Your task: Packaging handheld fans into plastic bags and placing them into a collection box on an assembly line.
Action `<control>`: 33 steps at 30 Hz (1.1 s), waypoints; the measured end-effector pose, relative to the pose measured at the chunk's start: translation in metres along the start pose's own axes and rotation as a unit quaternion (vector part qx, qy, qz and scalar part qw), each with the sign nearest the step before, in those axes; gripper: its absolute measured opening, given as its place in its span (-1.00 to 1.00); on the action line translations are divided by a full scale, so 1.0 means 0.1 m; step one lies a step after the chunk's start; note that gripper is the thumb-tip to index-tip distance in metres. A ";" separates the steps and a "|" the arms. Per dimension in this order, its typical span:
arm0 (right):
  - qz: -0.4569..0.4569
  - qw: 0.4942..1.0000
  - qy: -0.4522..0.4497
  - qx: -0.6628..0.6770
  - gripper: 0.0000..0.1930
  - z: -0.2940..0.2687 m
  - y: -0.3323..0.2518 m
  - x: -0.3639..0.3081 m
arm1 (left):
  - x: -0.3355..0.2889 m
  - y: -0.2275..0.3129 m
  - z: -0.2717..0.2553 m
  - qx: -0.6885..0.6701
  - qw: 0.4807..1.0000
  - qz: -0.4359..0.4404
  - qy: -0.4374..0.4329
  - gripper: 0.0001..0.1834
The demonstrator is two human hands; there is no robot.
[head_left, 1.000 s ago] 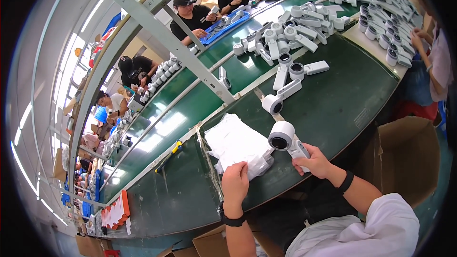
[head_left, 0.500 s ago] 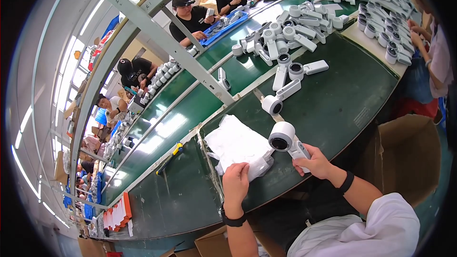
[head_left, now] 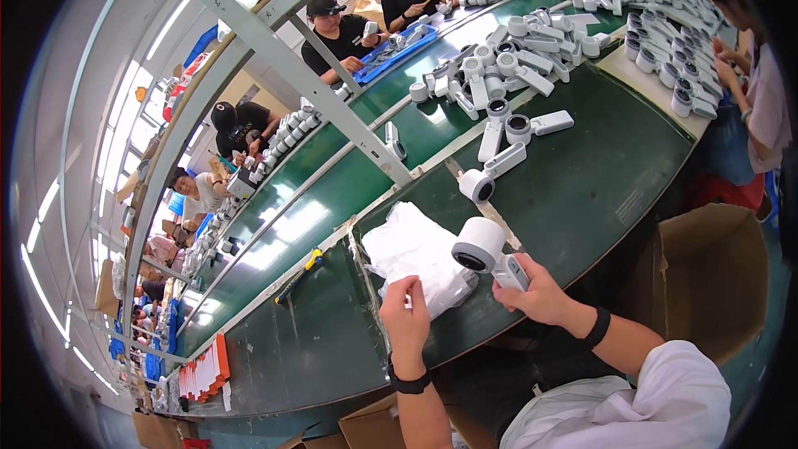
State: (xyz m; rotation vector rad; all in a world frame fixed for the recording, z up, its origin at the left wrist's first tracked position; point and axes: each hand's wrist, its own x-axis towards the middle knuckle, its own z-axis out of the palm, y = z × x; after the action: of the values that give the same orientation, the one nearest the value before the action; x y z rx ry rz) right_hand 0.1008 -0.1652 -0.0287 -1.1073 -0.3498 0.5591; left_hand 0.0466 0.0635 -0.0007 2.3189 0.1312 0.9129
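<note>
- The right hand (head_left: 540, 293) has its fingers closed around the handle of a white device (head_left: 480, 243), whose round head points away from the palm, tilted, with its dark-ringed opening facing down and to the left.
- That device appears raised above the green surface (head_left: 598, 175), beside the right edge of a stack of white plastic bags (head_left: 411, 241); it is bare, with no wrapping around it.
- The left hand (head_left: 405, 320) is at the near edge of the stack, fingers curled and thumb close to the forefinger. Whether they pinch a bag's edge or only rest there, I cannot tell.
- As far along as things look: one device is in hand, and no bag visibly stands open or filled.
- Left over, judging by how things lie: three loose devices (head_left: 476, 186) just beyond the held one, unwrapped, and a large pile (head_left: 504, 62) farther off, apparently bare too.
- A yellow-handled tool (head_left: 312, 260) lies left of the bags, untouched.
</note>
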 end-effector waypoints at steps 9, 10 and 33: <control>-0.066 0.996 0.000 -0.054 -0.53 0.23 0.17 0.02 | -0.12 -0.08 -0.02 0.012 0.982 -0.049 -0.182 -0.88; -0.075 0.994 0.006 -0.075 -0.53 0.23 0.20 0.01 | -0.15 -0.02 -0.01 -0.046 0.988 -0.100 -0.104 -0.87; -0.096 0.965 0.166 -0.180 -0.54 0.52 0.28 0.28 | -0.41 0.25 0.11 -0.320 0.916 -0.242 0.009 -0.83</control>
State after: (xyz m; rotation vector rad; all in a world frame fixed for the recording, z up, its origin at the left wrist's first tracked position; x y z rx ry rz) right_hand 0.0890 -0.1007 -0.0329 -1.4731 -0.2664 0.1318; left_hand 0.0189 0.0253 -0.0160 1.5645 0.3408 0.6001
